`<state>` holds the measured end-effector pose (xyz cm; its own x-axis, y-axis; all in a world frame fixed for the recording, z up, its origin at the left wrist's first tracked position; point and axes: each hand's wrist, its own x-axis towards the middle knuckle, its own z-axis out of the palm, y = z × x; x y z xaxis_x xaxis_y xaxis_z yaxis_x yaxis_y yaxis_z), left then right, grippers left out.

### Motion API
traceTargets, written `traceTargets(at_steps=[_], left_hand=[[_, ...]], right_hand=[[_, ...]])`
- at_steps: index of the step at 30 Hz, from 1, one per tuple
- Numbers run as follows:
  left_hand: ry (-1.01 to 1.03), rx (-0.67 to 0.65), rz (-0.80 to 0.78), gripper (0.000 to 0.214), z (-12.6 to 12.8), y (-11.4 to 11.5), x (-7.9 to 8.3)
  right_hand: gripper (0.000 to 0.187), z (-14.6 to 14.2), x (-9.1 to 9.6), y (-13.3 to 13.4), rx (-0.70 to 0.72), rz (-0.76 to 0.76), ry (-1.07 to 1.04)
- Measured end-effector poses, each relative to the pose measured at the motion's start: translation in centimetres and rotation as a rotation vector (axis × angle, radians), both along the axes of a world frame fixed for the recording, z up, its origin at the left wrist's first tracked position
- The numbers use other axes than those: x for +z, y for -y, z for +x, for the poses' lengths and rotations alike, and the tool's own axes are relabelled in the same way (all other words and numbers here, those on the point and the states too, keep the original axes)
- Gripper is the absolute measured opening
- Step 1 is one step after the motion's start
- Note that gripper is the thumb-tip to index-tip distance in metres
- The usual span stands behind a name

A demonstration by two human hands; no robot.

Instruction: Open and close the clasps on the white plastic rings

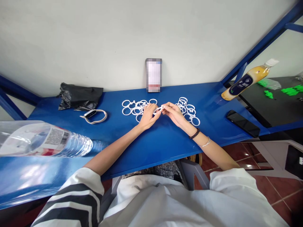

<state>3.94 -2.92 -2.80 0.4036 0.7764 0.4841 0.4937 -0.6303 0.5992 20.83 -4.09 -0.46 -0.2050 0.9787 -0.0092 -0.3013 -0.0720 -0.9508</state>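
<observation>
Over the middle of the blue table, my left hand (148, 116) and my right hand (174, 113) meet at one white plastic ring (156, 111). My left fingers are closed round the ring's left side. At its right end, my right thumb and fingertips pinch the ring near a small knob. A pile of similar white rings (127, 110) lies beside and partly under my left hand. Another group of white rings (191, 109) lies to the right, partly hidden by my right hand. Several rings overlap, and some have small round knobs.
A phone (153, 75) leans upright against the wall. On the left are a black plastic bag (79, 97), a wristband watch (95, 116) and a large clear bottle (54, 140). To the right stand a yellow drink bottle (248, 80) and a dark phone (243, 123) lying flat.
</observation>
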Motion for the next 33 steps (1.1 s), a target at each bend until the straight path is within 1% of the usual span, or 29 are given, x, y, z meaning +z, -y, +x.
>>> traceTargets(at_steps=[3, 6, 9, 14, 21, 25, 28, 33], left_hand=[[-0.028, -0.005, -0.011, 0.038, 0.0, 0.0, 0.0], [0.001, -0.029, 0.01, 0.037, 0.1, -0.1, -0.1], [0.024, -0.052, 0.023, 0.035, 0.1, 0.0, -0.1], [-0.018, -0.069, -0.006, 0.028, 0.0, 0.1, 0.1], [-0.013, -0.079, 0.018, 0.024, 0.1, -0.2, -0.2], [-0.007, -0.07, 0.03, 0.024, 0.1, -0.1, -0.1], [0.027, -0.057, 0.047, 0.022, 0.0, 0.0, 0.3], [0.018, 0.03, 0.088, 0.016, 0.3, 0.4, 0.4]], right_hand=[[0.026, 0.0, 0.0, 0.0, 0.032, -0.028, -0.037], [0.024, 0.0, 0.0, -0.1, 0.055, -0.03, -0.058], [0.024, 0.2, 0.0, -0.1, 0.059, -0.027, -0.06], [0.028, 0.4, -0.3, -0.1, 0.068, -0.018, -0.06], [0.029, 0.5, -0.6, -0.3, 0.08, -0.033, -0.098], [0.032, 0.2, -0.4, 0.0, 0.048, -0.037, -0.07], [0.03, 0.1, 0.0, 0.3, 0.014, -0.023, -0.031], [0.026, 0.3, 0.5, 0.2, -0.026, 0.09, 0.098]])
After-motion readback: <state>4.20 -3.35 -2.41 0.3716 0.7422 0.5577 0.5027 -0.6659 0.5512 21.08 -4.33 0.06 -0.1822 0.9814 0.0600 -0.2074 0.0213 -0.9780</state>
